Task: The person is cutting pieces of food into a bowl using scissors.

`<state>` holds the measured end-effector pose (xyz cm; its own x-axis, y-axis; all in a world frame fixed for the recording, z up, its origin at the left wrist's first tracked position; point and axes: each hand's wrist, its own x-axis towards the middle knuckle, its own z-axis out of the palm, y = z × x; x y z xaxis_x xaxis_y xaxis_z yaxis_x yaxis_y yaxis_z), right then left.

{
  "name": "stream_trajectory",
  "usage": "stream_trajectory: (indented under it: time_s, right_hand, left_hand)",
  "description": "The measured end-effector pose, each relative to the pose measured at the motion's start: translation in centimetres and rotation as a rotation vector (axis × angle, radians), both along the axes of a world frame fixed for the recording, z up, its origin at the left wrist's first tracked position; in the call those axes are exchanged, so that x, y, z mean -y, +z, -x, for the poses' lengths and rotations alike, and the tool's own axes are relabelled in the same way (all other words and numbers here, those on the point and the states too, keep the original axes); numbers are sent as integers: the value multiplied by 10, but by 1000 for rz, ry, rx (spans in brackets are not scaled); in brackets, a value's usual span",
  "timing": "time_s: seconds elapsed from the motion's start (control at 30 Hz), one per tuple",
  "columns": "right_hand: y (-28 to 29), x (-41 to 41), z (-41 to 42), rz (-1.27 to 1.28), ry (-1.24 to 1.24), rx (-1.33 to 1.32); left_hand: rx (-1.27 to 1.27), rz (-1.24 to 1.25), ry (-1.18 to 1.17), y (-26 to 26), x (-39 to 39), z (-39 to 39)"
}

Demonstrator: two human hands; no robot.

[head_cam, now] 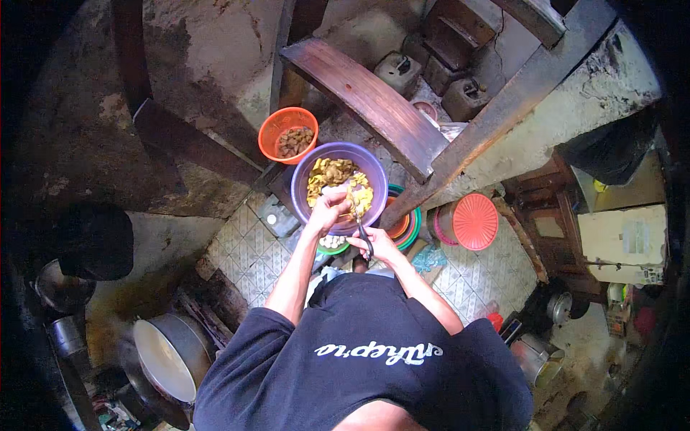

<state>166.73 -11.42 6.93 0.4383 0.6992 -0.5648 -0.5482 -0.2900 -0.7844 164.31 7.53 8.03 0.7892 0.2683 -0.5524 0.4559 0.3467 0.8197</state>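
A purple plastic basin [380, 178] stands before me with yellow pieces of food [361, 198] and a browner heap of food [335, 171] in it. Over its near part, my left hand [328, 211] pinches a small yellowish piece between its fingers. My right hand [379, 245] is closed around the dark handles of a pair of scissors [360, 223]. The blades reach over the basin, close to the left fingertips; whether they touch the piece is too small to tell. Just below the basin's near rim, a green dish [334, 249] holds small white pieces.
An orange bucket [268, 141] with brown chunks touches the purple basin's upper left. Stacked colored basins [414, 226] and a container with a red ribbed lid [475, 221] stand to the right. A wooden plank [372, 102] and a long beam [501, 121] lie beyond. A large metal pot [167, 358] is at lower left.
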Motion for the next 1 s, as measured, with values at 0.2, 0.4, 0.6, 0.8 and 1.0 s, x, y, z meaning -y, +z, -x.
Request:
stream_trajectory:
  time_s: [0.2,0.4,0.6,0.8,1.0]
  right_hand:
    - [-9,2,3,60,-29,73]
    - [-11,-1,2,64,-84,36]
    - [-17,6,-2,59,38,64]
    - [-13,4,-6,73,62,63]
    - [-1,-1,-9,51,67,-37]
  left_hand:
    - [11,-10,-9,-20,9,-2]
    - [7,82,53,-41,8,-3]
    - [-41,-142,61,-47,-2,3]
    - [133,-637,-118,-33,6,3]
    - [182,-790,-81,-15,16,5]
